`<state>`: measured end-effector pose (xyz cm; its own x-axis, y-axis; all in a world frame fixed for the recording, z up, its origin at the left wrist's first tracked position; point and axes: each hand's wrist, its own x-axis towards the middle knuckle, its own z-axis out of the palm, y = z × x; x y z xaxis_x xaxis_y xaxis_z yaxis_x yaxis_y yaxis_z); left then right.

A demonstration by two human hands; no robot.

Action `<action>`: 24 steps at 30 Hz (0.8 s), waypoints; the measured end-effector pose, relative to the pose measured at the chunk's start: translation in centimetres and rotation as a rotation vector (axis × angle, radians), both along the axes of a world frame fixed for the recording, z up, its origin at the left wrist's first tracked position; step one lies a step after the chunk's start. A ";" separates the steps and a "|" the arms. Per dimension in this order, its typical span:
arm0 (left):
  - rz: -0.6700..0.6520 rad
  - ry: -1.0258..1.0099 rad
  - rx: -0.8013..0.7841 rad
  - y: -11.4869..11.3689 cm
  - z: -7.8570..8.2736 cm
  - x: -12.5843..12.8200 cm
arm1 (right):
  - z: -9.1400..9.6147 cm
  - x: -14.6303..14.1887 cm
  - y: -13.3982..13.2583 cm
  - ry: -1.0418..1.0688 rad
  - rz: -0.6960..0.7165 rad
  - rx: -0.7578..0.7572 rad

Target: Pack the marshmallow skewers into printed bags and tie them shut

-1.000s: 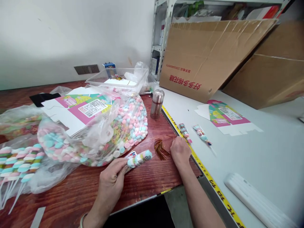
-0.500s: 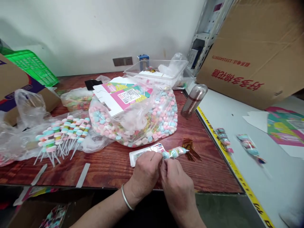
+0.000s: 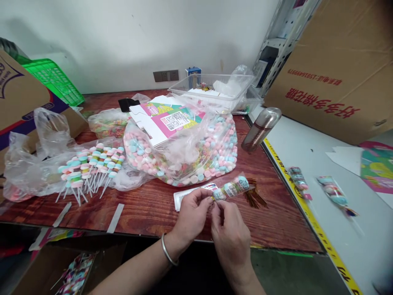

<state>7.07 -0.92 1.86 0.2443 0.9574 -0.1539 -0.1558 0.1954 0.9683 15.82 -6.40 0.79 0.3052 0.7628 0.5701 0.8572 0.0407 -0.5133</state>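
A marshmallow stick in a clear wrapper (image 3: pixel 232 189) points up and right from my fingertips. My left hand (image 3: pixel 194 214) is closed in a pinch at the wrapper's gathered neck, where a gold twist tie (image 3: pixel 213 198) shows. Just below the tie, my right hand (image 3: pixel 232 231) pinches too; its fingertips partly hide what they grip. Under and beside my left hand lies a stack of white printed wrappers (image 3: pixel 181 198). A fan of loose brown-gold twist ties (image 3: pixel 256 197) rests right of the wrapped candy. Bare marshmallow sticks (image 3: pixel 92 166) are heaped at the left on plastic.
Behind my hands sits a large bag of marshmallows (image 3: pixel 141 157) with printed cards (image 3: pixel 161 121) on top. A metal flask (image 3: pixel 260 130) leans at the right. Two wrapped sticks, one of them here (image 3: pixel 333 191), lie on the white surface. A carton (image 3: pixel 325 69) stands beyond.
The wrapped marshmallow stick has turned, its wrapper's printed side now showing. A gold tie has come into sight at its neck. The view has shifted, moving the scene rightward.
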 end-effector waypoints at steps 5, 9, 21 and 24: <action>-0.011 -0.357 -0.283 0.2 0.0 1.0 | -0.2 0.1 0.5 0.730 -0.003 -0.091; -0.079 -0.462 -0.324 0.2 -0.1 1.0 | 0.3 1.0 0.6 0.861 0.118 -0.226; -0.283 0.182 0.354 0.4 -1.1 -0.7 | 0.2 3.4 0.2 0.676 0.228 -0.329; -0.229 0.523 0.798 0.3 -1.0 -1.2 | 0.3 3.3 0.0 0.638 0.196 -0.331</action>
